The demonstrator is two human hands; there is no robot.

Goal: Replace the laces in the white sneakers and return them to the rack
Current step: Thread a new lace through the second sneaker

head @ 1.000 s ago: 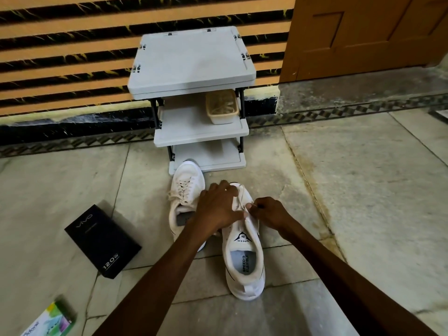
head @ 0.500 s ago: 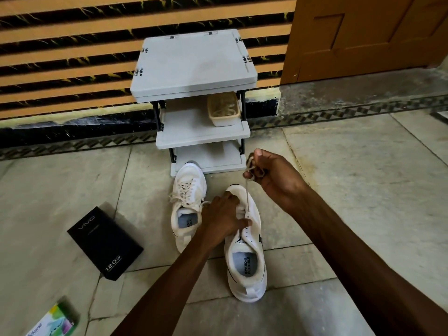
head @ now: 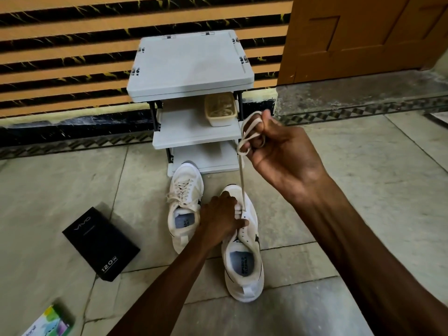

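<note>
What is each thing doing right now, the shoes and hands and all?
near sneaker: on the floor, top eyelets empty.
far sneaker: on the floor, laced.
lace: pulled taut up from the near sneaker.
left hand: holds the near sneaker down.
right hand: raised, grips the lace.
rack: upright, no sneakers on it.
tub: open, on the middle shelf.
black box: closed, flat on the floor.

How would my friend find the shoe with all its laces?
Find the grey three-shelf plastic rack by the striped wall. On the floor before it, take the white sneaker nearer the black cardboard box. Only it is fully laced.
</note>
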